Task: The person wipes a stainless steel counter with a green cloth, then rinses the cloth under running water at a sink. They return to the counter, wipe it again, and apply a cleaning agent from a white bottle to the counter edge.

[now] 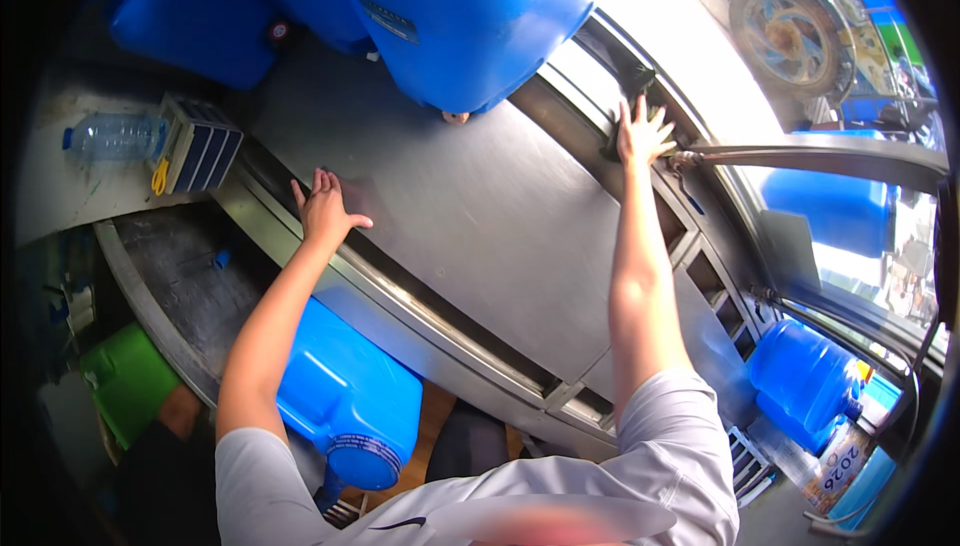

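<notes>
where steel counter (480, 216) meets window track (640, 96), both hands flat

A barrel (470, 16) stands on the counter (480, 216), a bottle (115, 136) far left.

Two hands are in view: the left hand (325, 208) and the right hand (643, 133), both on one steel table (480, 216). Blue water jugs number at least five: a big one (470, 16) on the table, a second (190, 11) beside it, one (350, 401) below the table's edge, one (805, 376) at lower right and one (840, 208) behind the glass. There is one clear plastic bottle (115, 136), one small box (200, 146) and one green bucket (125, 381).
</notes>
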`<action>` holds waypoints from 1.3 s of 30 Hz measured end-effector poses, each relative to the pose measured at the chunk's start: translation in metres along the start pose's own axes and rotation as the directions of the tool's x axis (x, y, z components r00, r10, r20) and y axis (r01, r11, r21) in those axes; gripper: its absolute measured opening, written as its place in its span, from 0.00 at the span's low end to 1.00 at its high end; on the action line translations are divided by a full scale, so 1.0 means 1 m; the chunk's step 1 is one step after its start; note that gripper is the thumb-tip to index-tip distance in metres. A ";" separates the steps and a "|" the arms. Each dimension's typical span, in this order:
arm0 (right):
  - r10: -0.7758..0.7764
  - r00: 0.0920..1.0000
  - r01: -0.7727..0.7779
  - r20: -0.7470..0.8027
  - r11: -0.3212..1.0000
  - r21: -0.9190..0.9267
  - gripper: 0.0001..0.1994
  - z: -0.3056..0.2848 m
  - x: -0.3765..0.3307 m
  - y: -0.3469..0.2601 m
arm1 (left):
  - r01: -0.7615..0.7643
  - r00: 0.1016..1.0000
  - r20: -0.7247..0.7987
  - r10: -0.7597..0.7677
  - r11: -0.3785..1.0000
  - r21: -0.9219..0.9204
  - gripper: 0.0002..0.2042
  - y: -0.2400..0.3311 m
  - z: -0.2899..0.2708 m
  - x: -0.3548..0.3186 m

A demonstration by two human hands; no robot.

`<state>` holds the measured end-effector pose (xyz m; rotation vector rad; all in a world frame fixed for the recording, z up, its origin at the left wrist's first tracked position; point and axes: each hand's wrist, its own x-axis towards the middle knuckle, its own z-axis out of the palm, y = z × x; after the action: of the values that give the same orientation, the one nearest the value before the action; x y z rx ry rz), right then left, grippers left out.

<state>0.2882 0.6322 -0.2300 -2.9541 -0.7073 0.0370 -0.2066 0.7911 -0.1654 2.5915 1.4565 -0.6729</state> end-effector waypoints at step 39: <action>-0.983 0.028 0.969 -0.183 -0.018 0.245 0.24 0.065 -0.275 -0.465 | 0.016 0.973 0.227 -0.052 0.988 0.155 0.37 -0.152 0.039 -0.039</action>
<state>-0.1696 0.9256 -0.2458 -1.4342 -2.3596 0.0826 -0.3628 0.8310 -0.1642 2.4952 1.4307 -1.0897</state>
